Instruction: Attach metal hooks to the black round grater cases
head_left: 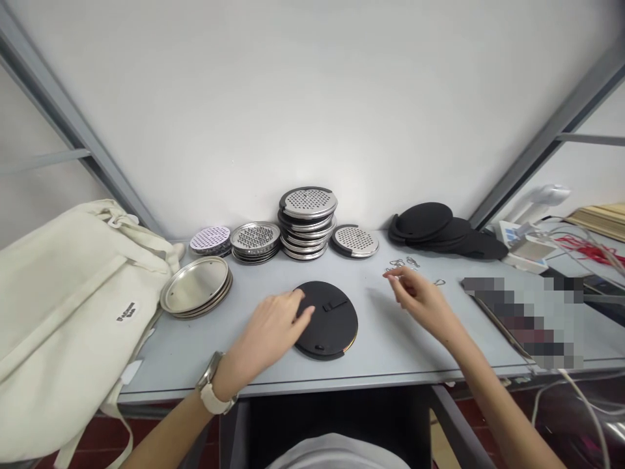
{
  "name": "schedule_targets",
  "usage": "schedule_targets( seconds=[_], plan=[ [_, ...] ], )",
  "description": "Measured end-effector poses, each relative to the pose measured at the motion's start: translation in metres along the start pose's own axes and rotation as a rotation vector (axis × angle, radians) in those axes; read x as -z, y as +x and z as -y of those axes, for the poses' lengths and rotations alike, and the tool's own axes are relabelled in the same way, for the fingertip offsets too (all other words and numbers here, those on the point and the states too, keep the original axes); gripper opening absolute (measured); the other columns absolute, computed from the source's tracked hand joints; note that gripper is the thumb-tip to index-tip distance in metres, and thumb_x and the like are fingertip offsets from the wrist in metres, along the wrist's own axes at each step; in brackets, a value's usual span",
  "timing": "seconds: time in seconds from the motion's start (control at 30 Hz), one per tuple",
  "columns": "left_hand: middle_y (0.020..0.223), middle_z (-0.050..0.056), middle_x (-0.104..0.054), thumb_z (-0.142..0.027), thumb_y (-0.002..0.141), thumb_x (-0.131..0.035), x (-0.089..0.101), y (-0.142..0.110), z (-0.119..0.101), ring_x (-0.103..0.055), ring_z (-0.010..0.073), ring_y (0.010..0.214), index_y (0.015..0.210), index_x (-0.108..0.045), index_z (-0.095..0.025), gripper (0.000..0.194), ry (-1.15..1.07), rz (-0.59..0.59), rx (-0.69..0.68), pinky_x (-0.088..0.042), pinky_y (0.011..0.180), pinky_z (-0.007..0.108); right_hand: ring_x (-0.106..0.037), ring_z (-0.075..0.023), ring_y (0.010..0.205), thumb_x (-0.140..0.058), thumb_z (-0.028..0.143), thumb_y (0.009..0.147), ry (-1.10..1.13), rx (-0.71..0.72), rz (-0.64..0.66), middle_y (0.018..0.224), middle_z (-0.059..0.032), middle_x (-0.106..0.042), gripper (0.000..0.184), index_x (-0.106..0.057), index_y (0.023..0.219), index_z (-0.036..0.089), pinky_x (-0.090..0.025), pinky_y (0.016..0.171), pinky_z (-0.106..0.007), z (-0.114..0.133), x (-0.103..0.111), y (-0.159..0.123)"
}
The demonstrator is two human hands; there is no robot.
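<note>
A black round disc [325, 319] lies on the grey table in front of me, with a small raised latch-like piece on top and a shiny strip along its lower right edge. My left hand [278, 319] grips the left side of this disc, thumb over the top and some fingers hidden. To the right, my right hand [415, 299] hovers over the tabletop, fingers bent and tips drawn close together; anything between them is too small to make out. Just behind it lie several small bent metal wire clips [403, 263].
Along the wall stand a tall stack of round grater plates [308, 225], a lower grater stack [255, 242] and a single grater [355, 241]. Plain metal discs [195, 286] sit left, beside a cream bag [73, 312]. Black covers [424, 225] and a blurred-out flat device [522, 319] are right.
</note>
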State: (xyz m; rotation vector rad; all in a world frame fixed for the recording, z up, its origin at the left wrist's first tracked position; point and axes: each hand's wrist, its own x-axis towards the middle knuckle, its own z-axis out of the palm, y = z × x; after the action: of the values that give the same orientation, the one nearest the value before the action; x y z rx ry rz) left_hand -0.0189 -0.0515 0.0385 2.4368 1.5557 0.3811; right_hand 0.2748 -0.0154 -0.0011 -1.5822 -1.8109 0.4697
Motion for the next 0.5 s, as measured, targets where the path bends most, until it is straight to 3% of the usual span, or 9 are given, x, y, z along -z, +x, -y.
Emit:
schedule_targets(
  seconds=[0.13,0.23,0.37,0.5],
  plan=[
    [0.085,0.007,-0.061,-0.040,0.096,-0.034,0.000,0.015,-0.018,-0.058,0.0206,0.079,0.098,-0.058,-0.017,0.033,0.042,0.011,-0.218,-0.040,0.069,0.031,-0.045,-0.0134,0.049,-0.042,0.046,0.088,-0.122,-0.052,-0.151,0.054,0.0040,-0.046,0.030,-0.057,0.090,0.020,-0.033,0.051,-0.026,-0.027,0.022,0.014],
    [0.085,0.007,-0.059,-0.039,0.096,-0.033,-0.004,0.040,-0.020,-0.056,0.0195,0.078,0.087,-0.058,-0.015,0.036,0.086,0.002,-0.335,-0.041,0.069,0.031,-0.047,-0.0147,0.051,-0.042,0.043,0.084,-0.248,-0.077,-0.223,0.055,0.0023,-0.049,0.027,-0.057,0.086,0.020,-0.034,0.054,-0.027,-0.043,0.031,0.025],
    [0.090,0.005,-0.056,-0.039,0.095,-0.037,-0.017,0.077,-0.008,-0.055,0.0159,0.076,0.089,-0.059,-0.015,0.033,-0.013,0.075,-0.471,-0.042,0.068,0.028,-0.050,-0.0161,0.053,-0.042,0.042,0.083,-0.284,-0.080,-0.228,0.058,0.0004,-0.052,0.026,-0.056,0.085,0.020,-0.035,0.055,-0.027,-0.056,0.027,0.031],
    [0.093,0.003,-0.053,-0.037,0.095,-0.037,-0.033,0.091,0.006,-0.053,0.0122,0.072,0.093,-0.059,-0.017,0.030,-0.149,0.110,-0.497,-0.042,0.068,0.025,-0.051,-0.0160,0.055,-0.044,0.043,0.083,-0.292,-0.068,-0.170,0.061,-0.0008,-0.055,0.027,-0.057,0.085,0.019,-0.035,0.055,-0.027,-0.063,0.014,0.031]
  ],
)
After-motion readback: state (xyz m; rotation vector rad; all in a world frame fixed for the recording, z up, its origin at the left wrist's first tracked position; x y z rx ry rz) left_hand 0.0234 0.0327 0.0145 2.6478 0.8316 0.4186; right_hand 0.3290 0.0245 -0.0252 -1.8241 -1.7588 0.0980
